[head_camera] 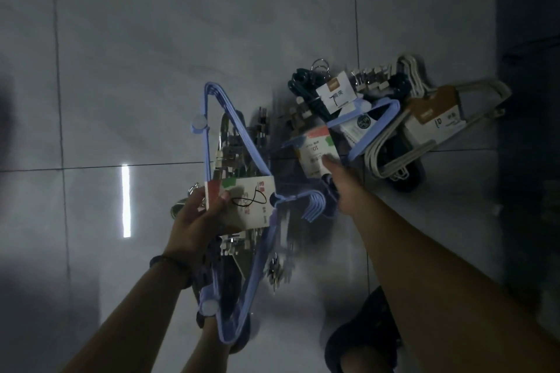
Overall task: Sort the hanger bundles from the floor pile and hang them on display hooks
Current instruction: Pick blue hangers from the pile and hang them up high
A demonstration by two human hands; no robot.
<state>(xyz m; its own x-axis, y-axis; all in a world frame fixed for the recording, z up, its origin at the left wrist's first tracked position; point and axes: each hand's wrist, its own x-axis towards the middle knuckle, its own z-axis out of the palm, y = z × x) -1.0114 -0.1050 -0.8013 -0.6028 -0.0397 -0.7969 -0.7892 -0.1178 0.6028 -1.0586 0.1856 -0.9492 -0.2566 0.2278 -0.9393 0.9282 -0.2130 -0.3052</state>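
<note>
- The left hand (197,221) has its grip clamped on the card label of a blue hanger bundle (207,148), lifted above the floor (151,39).
- The right hand (342,188), grip apart, reaches for a second label (315,151).
- The floor pile (430,121) lies beyond.

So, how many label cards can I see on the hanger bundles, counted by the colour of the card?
Red-and-green cards: 2, the held card in the left hand and the floor card.
Brown-topped cards: 2.
White card with round dark logo: 1.
Total: 5.
</note>
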